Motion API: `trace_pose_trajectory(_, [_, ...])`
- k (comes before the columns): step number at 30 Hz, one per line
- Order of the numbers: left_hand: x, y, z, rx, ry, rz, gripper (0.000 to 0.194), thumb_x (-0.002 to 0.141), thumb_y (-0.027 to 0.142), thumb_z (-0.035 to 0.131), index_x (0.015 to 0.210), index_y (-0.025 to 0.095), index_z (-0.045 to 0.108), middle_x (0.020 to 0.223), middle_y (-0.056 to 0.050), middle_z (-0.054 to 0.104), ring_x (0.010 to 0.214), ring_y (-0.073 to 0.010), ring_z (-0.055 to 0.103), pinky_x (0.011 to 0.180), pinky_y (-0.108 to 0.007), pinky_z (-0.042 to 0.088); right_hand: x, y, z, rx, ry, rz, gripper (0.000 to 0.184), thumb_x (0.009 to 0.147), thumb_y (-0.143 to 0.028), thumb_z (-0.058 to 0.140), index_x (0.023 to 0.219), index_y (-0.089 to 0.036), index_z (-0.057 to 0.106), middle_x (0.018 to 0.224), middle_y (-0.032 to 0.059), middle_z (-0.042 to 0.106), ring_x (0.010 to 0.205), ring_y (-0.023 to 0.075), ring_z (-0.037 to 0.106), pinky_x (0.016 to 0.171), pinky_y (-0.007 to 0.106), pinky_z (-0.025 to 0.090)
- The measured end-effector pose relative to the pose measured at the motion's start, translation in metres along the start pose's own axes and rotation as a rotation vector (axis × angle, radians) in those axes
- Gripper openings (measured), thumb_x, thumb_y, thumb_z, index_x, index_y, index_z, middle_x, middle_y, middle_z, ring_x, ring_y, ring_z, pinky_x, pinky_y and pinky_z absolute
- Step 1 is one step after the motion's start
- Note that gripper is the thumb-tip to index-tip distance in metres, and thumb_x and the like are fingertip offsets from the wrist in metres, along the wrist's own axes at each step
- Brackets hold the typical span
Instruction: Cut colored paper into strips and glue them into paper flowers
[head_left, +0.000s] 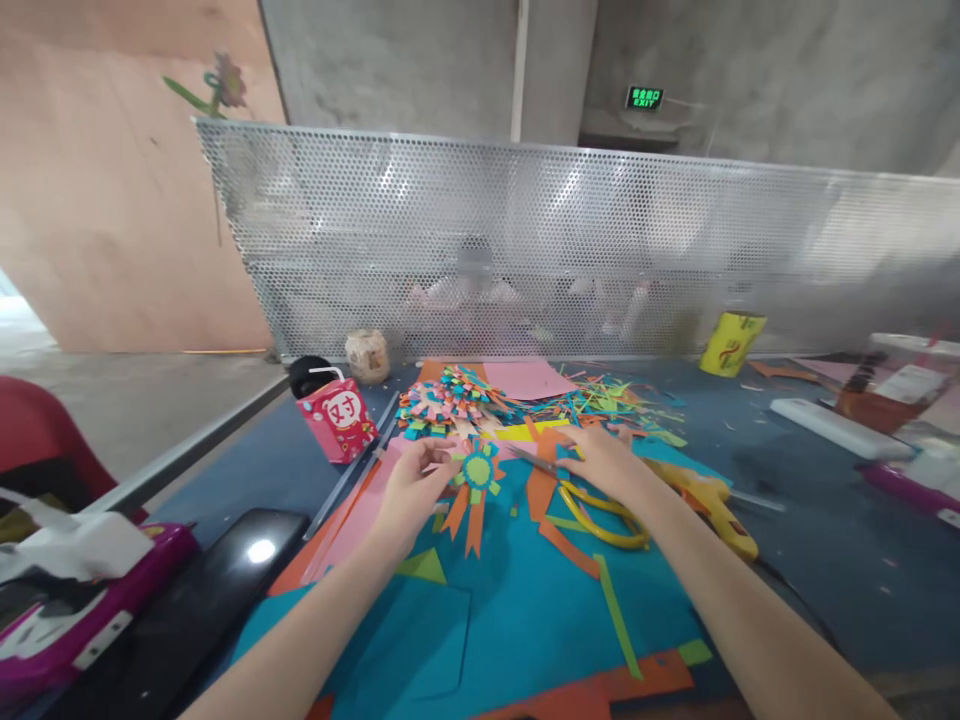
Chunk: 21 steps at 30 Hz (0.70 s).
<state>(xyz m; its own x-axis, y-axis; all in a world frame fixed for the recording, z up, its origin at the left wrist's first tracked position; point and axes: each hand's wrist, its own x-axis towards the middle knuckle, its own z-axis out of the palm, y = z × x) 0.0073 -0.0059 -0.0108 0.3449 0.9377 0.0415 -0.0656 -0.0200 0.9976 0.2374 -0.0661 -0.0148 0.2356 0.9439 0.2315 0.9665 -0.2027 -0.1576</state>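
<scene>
My left hand (pixel 409 487) pinches the edge of a paper rosette (pixel 475 478) with a green centre, blue ring and orange ribbon tails, lying on blue paper (pixel 517 610). My right hand (pixel 602 460) rests palm down on the yellow-handled scissors (pixel 592 505), whose blades point left toward the rosette; its fingers are partly curled over them. Behind both hands lies a heap of finished multicoloured paper rosettes (pixel 446 400).
Paper scraps and strips (pixel 622 400) litter the table. A pink drink carton (pixel 337 417) with a straw, a small jar (pixel 367 355), a yellow cup (pixel 731 343), a yellow glue gun (pixel 712 500), a black phone (pixel 202 600) and a perforated metal screen (pixel 570 250) surround the work area.
</scene>
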Motion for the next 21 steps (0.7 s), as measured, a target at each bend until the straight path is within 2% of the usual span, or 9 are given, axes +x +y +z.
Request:
trace_pose_trajectory(4, [0.001, 0.001, -0.001, 0.141, -0.012, 0.0, 0.026, 0.062, 0.027, 0.06, 0.084, 0.018, 0.05, 0.069, 0.005, 0.048, 0.057, -0.0094, 0.055, 0.051, -0.021, 0.044, -0.001, -0.007, -0.009, 0.002, 0.0, -0.027, 0.039, 0.076, -0.029, 0.053, 0.114, -0.022, 0.052, 0.096, 0.0109, 0.066, 0.1, 0.03, 0.053, 0.089, 0.055, 0.022])
trace_pose_trajectory(7, [0.002, -0.004, -0.001, 0.259, -0.043, 0.146, 0.019, 0.062, 0.019, 0.055, 0.08, 0.017, 0.051, 0.066, 0.005, 0.046, 0.058, -0.0094, 0.053, 0.054, -0.021, 0.043, -0.007, -0.019, -0.01, 0.07, -0.035, -0.167, 0.04, 0.078, -0.031, 0.051, 0.117, -0.026, 0.049, 0.111, 0.0087, 0.06, 0.106, 0.0253, 0.049, 0.092, 0.048, 0.024])
trace_pose_trajectory(10, [0.002, -0.008, -0.001, 0.365, -0.067, 0.236, 0.018, 0.063, 0.014, 0.05, 0.08, 0.018, 0.051, 0.067, 0.004, 0.046, 0.062, -0.0105, 0.052, 0.055, -0.021, 0.042, -0.015, -0.033, -0.005, 0.138, -0.116, -0.311, 0.046, 0.075, -0.033, 0.055, 0.12, -0.03, 0.045, 0.116, 0.0073, 0.056, 0.109, 0.0261, 0.047, 0.092, 0.051, 0.023])
trace_pose_trajectory(15, [0.0, -0.009, 0.0, 0.433, -0.071, 0.246, 0.018, 0.065, 0.014, 0.049, 0.082, 0.019, 0.05, 0.068, 0.003, 0.048, 0.065, -0.012, 0.052, 0.053, -0.021, 0.04, -0.022, -0.044, 0.001, 0.083, -0.063, -0.314, 0.049, 0.075, -0.025, 0.054, 0.122, -0.031, 0.043, 0.119, 0.0081, 0.053, 0.115, 0.0278, 0.041, 0.093, 0.055, 0.02])
trace_pose_trajectory(21, [0.002, -0.008, -0.001, 0.406, -0.046, 0.224, 0.018, 0.065, 0.02, 0.052, 0.083, 0.018, 0.051, 0.067, 0.003, 0.049, 0.063, -0.012, 0.052, 0.054, -0.022, 0.041, -0.022, -0.05, -0.001, 0.182, -0.047, -0.314, 0.048, 0.072, -0.007, 0.05, 0.116, -0.028, 0.049, 0.108, 0.0066, 0.061, 0.106, 0.0242, 0.049, 0.091, 0.05, 0.022])
